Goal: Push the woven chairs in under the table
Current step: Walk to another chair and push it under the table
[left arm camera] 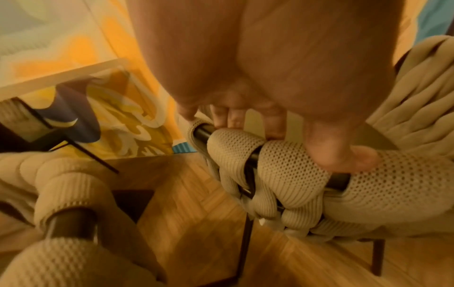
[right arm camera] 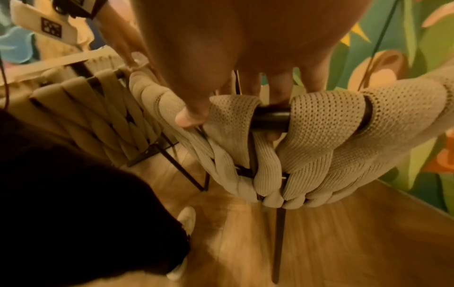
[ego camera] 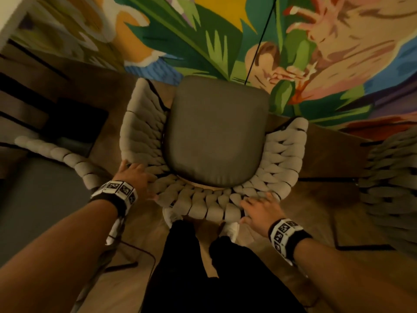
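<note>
A woven chair (ego camera: 203, 206) with thick beige knitted bands and a grey seat cushion (ego camera: 216, 136) stands right in front of me, facing a painted wall. My left hand (ego camera: 135, 177) grips the left of its back rim; in the left wrist view this hand (left arm camera: 282, 136) has its fingers curled over the black frame tube (left arm camera: 203, 132) and its thumb on the weave. My right hand (ego camera: 259, 211) holds the right of the rim; up close the right hand (right arm camera: 233, 87) wraps the tube (right arm camera: 270, 118). A pale slab edge (left arm camera: 61, 77) at the left may be the table.
A second beige woven chair (ego camera: 56, 152) stands close on the left, and a darker woven chair (ego camera: 388, 177) on the right. My dark trousers and white shoes (ego camera: 230, 229) are just behind the chair. The floor (right arm camera: 343, 233) is wood, and the mural wall (ego camera: 225, 41) lies ahead.
</note>
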Available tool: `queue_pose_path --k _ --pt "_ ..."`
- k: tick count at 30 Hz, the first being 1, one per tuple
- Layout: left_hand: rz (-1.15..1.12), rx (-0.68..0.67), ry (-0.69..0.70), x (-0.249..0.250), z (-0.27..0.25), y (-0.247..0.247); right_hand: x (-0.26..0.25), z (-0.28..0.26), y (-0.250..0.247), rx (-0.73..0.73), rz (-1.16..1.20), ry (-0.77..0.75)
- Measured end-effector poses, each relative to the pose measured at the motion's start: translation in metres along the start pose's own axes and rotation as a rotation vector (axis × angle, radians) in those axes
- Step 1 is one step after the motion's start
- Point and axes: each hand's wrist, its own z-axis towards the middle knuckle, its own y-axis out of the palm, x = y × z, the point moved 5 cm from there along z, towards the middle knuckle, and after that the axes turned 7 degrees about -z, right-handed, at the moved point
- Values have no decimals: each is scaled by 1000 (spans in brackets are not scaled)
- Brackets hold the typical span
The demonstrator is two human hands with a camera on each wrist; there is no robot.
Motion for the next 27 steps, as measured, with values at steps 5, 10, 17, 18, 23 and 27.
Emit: queue_pose_path --k 5,10,17,18,23,27 --pt "-139 86 -61 13 -8 11 37 10 -23 -53 -84 -113" --pt "-319 105 -140 20 -5 16 76 59 -61 -162 -272 -189" --pt "-569 96 -270 16 7 2 100 142 -143 -192 -541 -283" --pt "-593 98 -285 15 9 3 100 152 -153 -189 -560 -298" --pt "-750 104 -343 8 15 -3 99 196 -202 -108 -591 -326" --pt "-843 146 -376 1 20 -7 90 233 -250 -12 -604 -306"
